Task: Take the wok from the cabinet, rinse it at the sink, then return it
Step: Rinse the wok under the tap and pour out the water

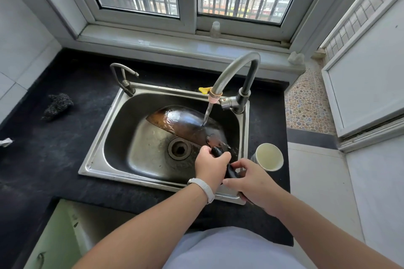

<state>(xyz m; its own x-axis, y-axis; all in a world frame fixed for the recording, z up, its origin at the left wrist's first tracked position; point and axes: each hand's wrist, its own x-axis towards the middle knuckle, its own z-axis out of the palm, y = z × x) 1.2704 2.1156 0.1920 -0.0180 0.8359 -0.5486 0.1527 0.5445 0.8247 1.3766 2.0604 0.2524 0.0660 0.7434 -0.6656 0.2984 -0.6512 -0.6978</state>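
A: So, where's everything, biggest first?

B: The table [65, 159] carries the sink [122, 129]; the wok [185, 124] lies tilted in it, under the tap [231, 72], water running on it.

A: And the hands?

B: Both wrapped round the handle [229, 169]. It runs from the wok back toward the person; the left hand [211, 166] is nearer the bowl, the right hand [251, 181] behind it.

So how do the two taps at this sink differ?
The big gooseneck faucet stands at the sink's back right corner and runs water onto the wok; the small tap at the back left corner is thin, lower and dry. Both are grey metal with curved spouts.
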